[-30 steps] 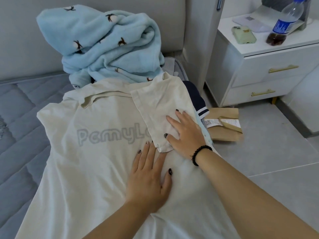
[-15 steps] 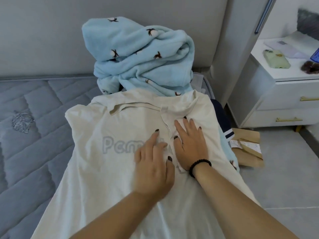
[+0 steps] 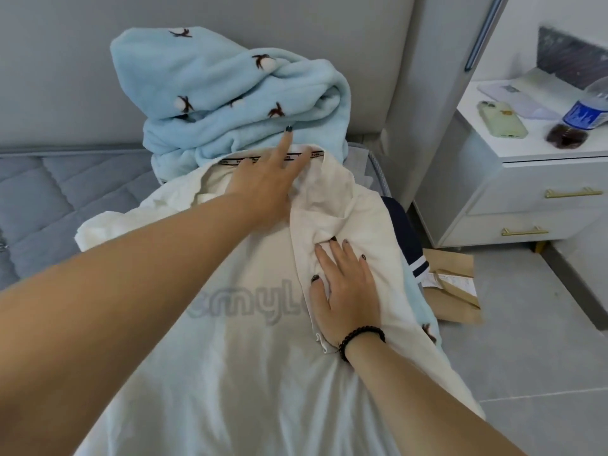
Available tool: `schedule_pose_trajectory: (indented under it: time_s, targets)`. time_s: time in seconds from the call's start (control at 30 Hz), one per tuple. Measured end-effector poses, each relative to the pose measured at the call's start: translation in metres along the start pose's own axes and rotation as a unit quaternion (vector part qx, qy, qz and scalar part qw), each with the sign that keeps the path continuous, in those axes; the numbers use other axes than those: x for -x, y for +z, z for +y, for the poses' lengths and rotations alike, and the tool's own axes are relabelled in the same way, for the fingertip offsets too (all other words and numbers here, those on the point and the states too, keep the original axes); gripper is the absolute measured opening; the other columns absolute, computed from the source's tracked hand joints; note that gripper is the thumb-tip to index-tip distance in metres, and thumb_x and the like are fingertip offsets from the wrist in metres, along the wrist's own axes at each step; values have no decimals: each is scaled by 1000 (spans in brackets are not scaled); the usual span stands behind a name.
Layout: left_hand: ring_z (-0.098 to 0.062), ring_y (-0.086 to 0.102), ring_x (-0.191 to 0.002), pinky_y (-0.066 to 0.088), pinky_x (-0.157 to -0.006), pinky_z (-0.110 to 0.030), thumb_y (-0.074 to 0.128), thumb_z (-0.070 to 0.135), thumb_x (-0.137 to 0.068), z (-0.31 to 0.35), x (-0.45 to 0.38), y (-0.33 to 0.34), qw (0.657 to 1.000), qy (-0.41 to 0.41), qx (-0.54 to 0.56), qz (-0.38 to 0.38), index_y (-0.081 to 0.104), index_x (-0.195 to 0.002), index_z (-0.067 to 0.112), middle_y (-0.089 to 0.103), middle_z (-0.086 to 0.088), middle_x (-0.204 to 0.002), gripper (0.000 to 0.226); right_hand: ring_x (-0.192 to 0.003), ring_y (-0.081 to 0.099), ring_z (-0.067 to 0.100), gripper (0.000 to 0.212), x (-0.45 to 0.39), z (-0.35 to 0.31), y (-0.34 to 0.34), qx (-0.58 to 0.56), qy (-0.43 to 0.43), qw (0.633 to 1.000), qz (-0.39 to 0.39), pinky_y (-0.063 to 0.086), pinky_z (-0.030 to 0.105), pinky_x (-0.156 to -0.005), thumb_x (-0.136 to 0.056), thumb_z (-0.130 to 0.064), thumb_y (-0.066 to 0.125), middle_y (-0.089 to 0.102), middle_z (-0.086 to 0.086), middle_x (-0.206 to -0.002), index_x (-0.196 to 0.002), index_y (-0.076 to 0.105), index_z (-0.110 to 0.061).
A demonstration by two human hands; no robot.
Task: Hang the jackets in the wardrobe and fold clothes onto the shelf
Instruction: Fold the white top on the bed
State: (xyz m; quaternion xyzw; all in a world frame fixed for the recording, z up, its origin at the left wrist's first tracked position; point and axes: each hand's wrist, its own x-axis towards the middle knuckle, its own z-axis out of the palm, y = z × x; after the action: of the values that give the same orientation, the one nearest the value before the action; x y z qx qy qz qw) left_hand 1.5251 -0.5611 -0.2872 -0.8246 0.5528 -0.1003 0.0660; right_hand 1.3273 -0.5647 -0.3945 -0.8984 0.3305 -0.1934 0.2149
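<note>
Cream T-shirt (image 3: pixel 230 373) lies spread across centre frame on the bed (image 3: pixel 65 192), grey lettering partly visible at mid-frame. One sleeve is folded inward over the chest, right of centre.

Right hand (image 3: pixel 345 291): I see it flat on the folded sleeve, fingers straight and slightly spread, pressing the cloth down; the grip is open and encloses nothing. Black bead bracelet (image 3: pixel 362 339) on that wrist.

Left hand (image 3: pixel 263 189): reaches up-frame to the collar, at the printed neck tape (image 3: pixel 237 161). One finger extends straight onto the blue robe behind. I cannot tell whether the remaining fingers pinch the collar; they are hidden behind the hand.

Light blue fleece robe (image 3: pixel 230 100) with small dark motifs sits heaped in upper centre, touching the shirt's collar edge. A navy garment with white stripes (image 3: pixel 411 251) shows just right of the shirt.

Right of frame: white nightstand (image 3: pixel 526 199) with gold drawer handles. On its top, a green-cased phone (image 3: pixel 501 121) and a bottle with blue label (image 3: pixel 582 120), near each other. Brown paper parcel (image 3: pixel 450 287) lies on the floor at the nightstand's foot.
</note>
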Motion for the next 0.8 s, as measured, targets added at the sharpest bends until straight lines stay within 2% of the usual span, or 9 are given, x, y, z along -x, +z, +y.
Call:
schedule_pose_trajectory:
  time_s: [0.1, 0.17, 0.2, 0.27, 0.37, 0.47, 0.57, 0.67, 0.8]
  targets:
    - [-31, 47, -125, 40, -93, -43, 53, 29, -91, 22, -13, -6, 997, 43, -23, 63, 9, -152, 31, 14, -11, -159, 75, -147, 16, 19, 63, 0, -1, 0, 5, 0, 1000, 5, 6, 34, -119, -84, -35, 22, 32, -2, -154, -142, 44, -22]
    - [-30, 49, -121, 41, -89, -43, 56, 31, -92, 36, -17, -1, 990, 118, -36, 65, 12, -151, 30, 23, -10, -153, 74, -147, 15, 19, 63, 0, -1, 0, 4, 3, 1000, 4, 6, 34, -120, -83, -35, 23, 33, -2, -153, -141, 44, -22]
    - [-30, 50, -119, 42, -87, -43, 56, 31, -92, 41, -20, 1, 990, 123, -22, 59, 14, -151, 30, 25, -9, -151, 73, -147, 16, 19, 63, 0, -2, 0, 3, 4, 1000, 6, 7, 35, -120, -83, -35, 24, 34, -2, -153, -141, 45, -21]
    - [-32, 53, -116, 45, -84, -44, 54, 31, -95, 46, -25, 3, 995, 41, 87, 32, 22, -150, 26, 28, -9, -148, 65, -146, 18, 20, 61, 0, -2, 0, 3, 2, 1000, 11, 8, 35, -120, -83, -34, 26, 37, -1, -152, -140, 46, -21]
    - [-33, 50, -121, 45, -90, -43, 50, 29, -97, 49, -31, 8, 953, -102, 285, 32, 29, -148, 20, 27, -6, -151, 55, -146, 19, 19, 61, -1, -1, 0, 9, 0, 1000, 11, 8, 35, -120, -84, -35, 26, 37, -2, -151, -140, 46, -22]
    - [-27, 36, -138, 44, -99, -41, 52, 24, -97, 55, -5, 10, 930, -70, 354, 73, 18, -153, 18, 8, -5, -162, 67, -146, 17, 18, 61, -1, 1, 2, 11, 2, 1000, 7, 6, 34, -120, -84, -35, 26, 35, -3, -152, -141, 44, -23]
    - [-27, 31, -140, 44, -101, -39, 51, 27, -96, 47, 68, 15, 933, -26, 337, 126, 27, -152, 18, 12, -9, -162, 61, -145, 21, 19, 60, 0, 1, 3, 12, 3, 1000, 20, 9, 35, -119, -84, -35, 29, 37, 0, -151, -140, 46, -22]
    - [-29, 34, -141, 30, -114, -44, 40, 35, -97, 10, 172, 35, 951, -42, 268, 149, 40, -147, 12, 25, -13, -158, 55, -144, 23, 21, 61, -1, 1, 1, 13, 1, 1000, 15, 12, 38, -118, -83, -36, 29, 36, 0, -152, -140, 46, -21]
    - [-22, 12, -150, 13, -117, -43, 22, 48, -101, -73, 279, 66, 985, -36, 168, 8, 22, -154, 25, 13, -2, -163, 59, -145, 19, 20, 67, -2, 0, -2, 50, 8, 999, -19, 19, 44, -117, -81, -42, 27, 32, -3, -153, -143, 41, -21]
